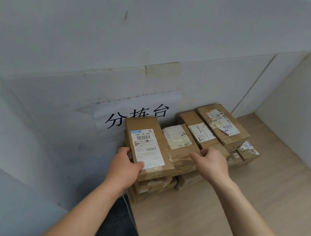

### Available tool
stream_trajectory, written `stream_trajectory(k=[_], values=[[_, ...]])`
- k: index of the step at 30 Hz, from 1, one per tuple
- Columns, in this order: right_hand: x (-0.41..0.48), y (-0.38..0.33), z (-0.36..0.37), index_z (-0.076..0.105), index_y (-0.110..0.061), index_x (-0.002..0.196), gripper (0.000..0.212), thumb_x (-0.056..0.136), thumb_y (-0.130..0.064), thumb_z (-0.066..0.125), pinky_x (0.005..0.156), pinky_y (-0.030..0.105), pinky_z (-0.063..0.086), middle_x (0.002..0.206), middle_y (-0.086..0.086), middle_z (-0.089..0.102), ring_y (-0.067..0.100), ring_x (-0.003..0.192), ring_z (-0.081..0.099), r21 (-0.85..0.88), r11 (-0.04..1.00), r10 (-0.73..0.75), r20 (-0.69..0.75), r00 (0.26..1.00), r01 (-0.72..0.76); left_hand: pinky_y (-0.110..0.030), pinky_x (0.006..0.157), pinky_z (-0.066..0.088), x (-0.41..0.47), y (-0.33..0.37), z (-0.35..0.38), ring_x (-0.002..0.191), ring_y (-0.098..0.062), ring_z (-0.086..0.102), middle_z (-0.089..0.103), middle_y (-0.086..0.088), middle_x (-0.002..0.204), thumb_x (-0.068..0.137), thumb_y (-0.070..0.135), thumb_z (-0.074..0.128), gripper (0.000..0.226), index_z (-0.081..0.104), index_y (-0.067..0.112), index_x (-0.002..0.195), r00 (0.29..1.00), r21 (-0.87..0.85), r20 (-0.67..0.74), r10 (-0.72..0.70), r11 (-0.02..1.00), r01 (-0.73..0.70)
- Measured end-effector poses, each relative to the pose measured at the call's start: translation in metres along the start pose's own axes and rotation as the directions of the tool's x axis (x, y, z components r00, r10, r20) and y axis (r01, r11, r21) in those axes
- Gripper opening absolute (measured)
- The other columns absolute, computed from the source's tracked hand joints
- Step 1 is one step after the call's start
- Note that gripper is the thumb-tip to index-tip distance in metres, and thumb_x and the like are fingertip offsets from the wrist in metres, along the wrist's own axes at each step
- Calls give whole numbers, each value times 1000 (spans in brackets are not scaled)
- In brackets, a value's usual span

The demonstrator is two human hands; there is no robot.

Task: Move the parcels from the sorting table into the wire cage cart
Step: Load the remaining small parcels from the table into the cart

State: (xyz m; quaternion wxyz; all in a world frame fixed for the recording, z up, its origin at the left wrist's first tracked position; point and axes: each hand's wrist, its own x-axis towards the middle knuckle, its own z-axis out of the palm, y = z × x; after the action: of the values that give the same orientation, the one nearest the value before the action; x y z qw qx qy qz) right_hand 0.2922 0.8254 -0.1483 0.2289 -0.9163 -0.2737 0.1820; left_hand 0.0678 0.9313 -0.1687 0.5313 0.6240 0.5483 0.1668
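Parcels [187, 142] of brown cardboard stand in four low stacks, side by side, on the light wooden surface [216, 216]. They are pushed against the white wall panel [83, 27] at the far left corner of the surface. A paper sign [115, 112] with large black characters is stuck on this panel just behind the leftmost stack, which hides part of it. On that stack lies the top parcel [146, 146], with a white barcode label facing up. The left grip [123, 169], a bare hand, holds this parcel at its near left corner, with the thumb on the label and the fingers around the left edge. The right grip [212, 162] rests on the near end of the neighbour parcel [179, 141], its fingers bent. I cannot tell if it really clasps that parcel.
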Motion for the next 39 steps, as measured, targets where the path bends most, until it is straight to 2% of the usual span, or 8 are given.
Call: stream_trajectory(k=[5, 12, 15, 19, 22, 27, 31, 39], values=[[0, 1, 1, 59, -18, 107, 34, 87, -44, 69, 88, 44, 53, 96, 0, 66, 23, 94, 62, 111, 993, 33, 19, 999, -35, -45, 89, 60, 0, -2, -5, 113, -21, 65, 65, -2, 129, 90, 3, 70, 61, 47, 18, 144, 995, -235, 64, -71, 968, 84], [-9, 7, 4, 57, -10, 136, 55, 89, -36, 70, 95, 42, 49, 115, 5, 65, 27, 111, 59, 215, 976, 34, 58, 998, -46, -51, 83, 60, -5, 3, -11, 102, -26, 71, 73, -5, 114, 93, -5, 63, 54, 50, 22, 138, 987, -479, 128, -101, 865, 151], [-15, 8, 5, 61, -14, 128, 46, 89, -37, 69, 85, 37, 48, 93, -8, 60, 21, 98, 57, 134, 991, -15, 27, 1000, 11, -50, 81, 61, -8, 3, -17, 102, -27, 72, 73, -7, 113, 93, -6, 61, 49, 53, 26, 129, 987, -491, 128, -98, 858, 149], [-26, 0, 7, 53, -21, 138, 54, 91, -43, 64, 89, 42, 49, 127, 4, 58, 26, 117, 56, -76, 991, -116, -69, 991, 111, -46, 79, 62, -12, -1, -23, 99, -24, 73, 74, -7, 110, 93, -5, 62, 41, 57, 28, 117, 987, -500, 117, -108, 853, 153], [-34, -10, 7, 51, -22, 145, 56, 95, -46, 59, 98, 44, 48, 138, 6, 53, 25, 126, 51, -84, 978, -197, -104, 975, 189, -46, 80, 61, -16, -6, -25, 98, -24, 73, 74, -8, 111, 92, -4, 63, 50, 52, 17, 136, 985, -505, 115, -129, 847, 169], [-49, -23, 11, 70, -18, 121, 38, 99, -45, 53, 89, 41, 54, 109, -4, 71, 14, 100, 64, 175, 944, -284, 1, 959, 280, -41, 73, 62, -24, -11, -25, 92, -22, 75, 75, -9, 108, 91, -4, 64, 51, 52, 18, 136, 983, -544, 140, -121, 820, 179], [-59, -26, 15, 74, -26, 105, 27, 97, -46, 59, 61, 25, 53, 85, -8, 73, 9, 80, 69, 507, 853, -238, 164, 957, 126, -45, 78, 62, -30, -5, -23, 95, -22, 75, 76, -5, 107, 92, -4, 63, 40, 57, 27, 116, 983, -559, 171, -71, 815, 156], [-66, -26, 16, 65, -18, 125, 30, 95, -16, 68, 53, 24, 55, 95, -2, 78, 16, 84, 76, 709, 704, -250, 303, 920, -42, -50, 84, 61, -36, 4, -19, 95, -20, 75, 77, 1, 101, 93, -1, 63, 37, 59, 28, 116, 983, -554, 186, 6, 827, 99]])
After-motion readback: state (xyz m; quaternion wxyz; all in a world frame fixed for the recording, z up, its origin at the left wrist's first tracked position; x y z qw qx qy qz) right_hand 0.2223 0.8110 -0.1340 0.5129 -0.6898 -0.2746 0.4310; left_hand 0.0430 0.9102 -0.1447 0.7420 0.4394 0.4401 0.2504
